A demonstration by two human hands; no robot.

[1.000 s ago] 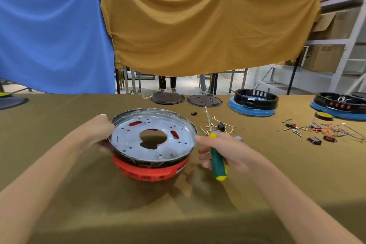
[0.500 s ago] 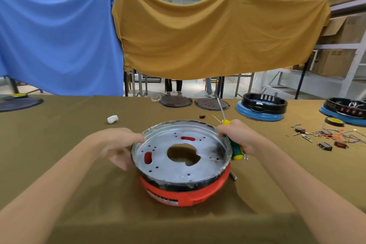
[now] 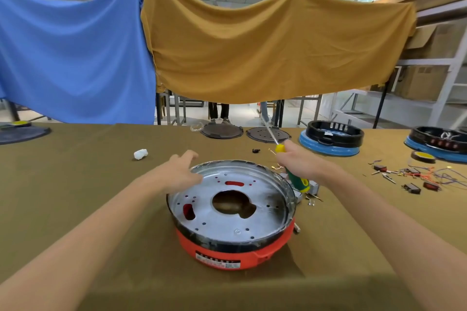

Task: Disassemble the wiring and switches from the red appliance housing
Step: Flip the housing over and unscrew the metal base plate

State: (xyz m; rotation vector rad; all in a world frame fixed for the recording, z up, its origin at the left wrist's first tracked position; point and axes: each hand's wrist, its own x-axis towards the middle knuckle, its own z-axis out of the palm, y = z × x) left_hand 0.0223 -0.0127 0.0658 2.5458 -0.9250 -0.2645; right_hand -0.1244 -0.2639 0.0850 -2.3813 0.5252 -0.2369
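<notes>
Housing (image 3: 235, 250), red, sits on table (image 3: 75, 184) before you. Your left hand (image 3: 177, 171) rests spread at its 10 o'clock rim; your right hand (image 3: 298, 161) grips a screwdriver (image 3: 295, 178) at 2 o'clock.

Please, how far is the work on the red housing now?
Done: loose wires and switches already lie on the table. In hand: the right hand grips a screwdriver; the left hand touches the rim of the red housing. Left: any wiring under its metal plate is hidden, so I cannot tell.
</notes>
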